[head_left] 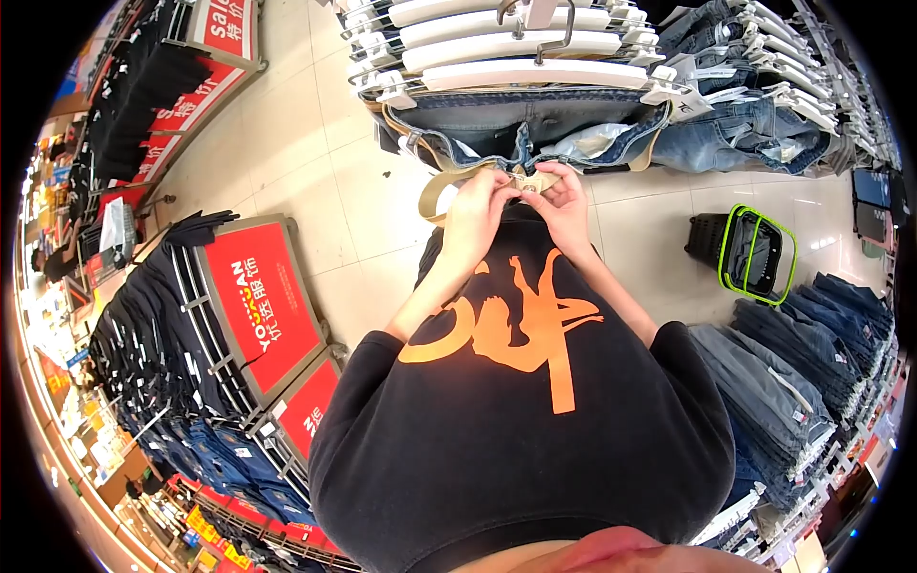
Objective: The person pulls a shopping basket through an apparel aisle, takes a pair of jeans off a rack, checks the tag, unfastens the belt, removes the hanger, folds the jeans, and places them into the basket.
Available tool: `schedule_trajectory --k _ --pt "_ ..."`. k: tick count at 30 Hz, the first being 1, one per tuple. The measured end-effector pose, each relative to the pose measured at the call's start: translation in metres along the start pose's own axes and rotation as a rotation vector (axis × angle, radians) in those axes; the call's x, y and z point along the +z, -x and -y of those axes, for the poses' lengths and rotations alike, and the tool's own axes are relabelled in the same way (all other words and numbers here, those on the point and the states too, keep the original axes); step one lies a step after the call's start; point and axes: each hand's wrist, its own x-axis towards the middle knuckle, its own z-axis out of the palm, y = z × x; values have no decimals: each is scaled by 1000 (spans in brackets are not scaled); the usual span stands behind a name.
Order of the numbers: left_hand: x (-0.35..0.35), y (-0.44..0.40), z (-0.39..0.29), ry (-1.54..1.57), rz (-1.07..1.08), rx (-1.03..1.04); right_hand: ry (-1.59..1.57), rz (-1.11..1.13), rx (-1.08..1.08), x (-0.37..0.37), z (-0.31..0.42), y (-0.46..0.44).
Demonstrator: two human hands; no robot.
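Two hands, left hand (pixel 480 205) and right hand (pixel 557 189), each with grip clamped on one tan belt (pixel 445 191), at the front waistband of one pair of jeans (pixel 458 116) below one white hanger (pixel 535 75)

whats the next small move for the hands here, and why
I'd probably ease the slack out of the tan belt with the left hand while the right hand steadies the front part. Both hands are pinching it at the front of the hanging jeans, and a loose loop bows out beside the left hand.
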Motion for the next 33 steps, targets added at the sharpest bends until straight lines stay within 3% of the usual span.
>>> schedule_trajectory --k 3,6,7,11,15,17,22,24,28,31,33 --pt "-2 -4 -6 11 -60 -95 -6 42 -6 -1 -1 0" --pt "-1 -8 -9 -100 -51 40 -25 70 -16 -1 -1 2" --pt "-4 -8 -9 -73 57 -51 -35 76 -28 -2 -3 2" --pt "-4 -11 -27 -126 149 -203 8 90 3 -9 -8 8" --pt "-6 -19 -38 -411 300 -181 118 142 -56 -23 -21 8" --pt "-6 -22 -33 -466 319 -58 262 157 -84 -25 -20 9" --pt "-3 -37 -24 -453 452 73 37 121 59 -28 -17 20" --pt "6 -39 -22 -463 392 128 -90 75 145 -32 -11 23" --pt "26 -40 -24 -394 217 228 -664 -39 206 -38 -10 24" --pt "42 -37 -17 -358 159 281 -604 -237 259 -44 -20 23" --pt "43 -35 -13 -493 275 241 -567 -307 326 -44 -22 24"
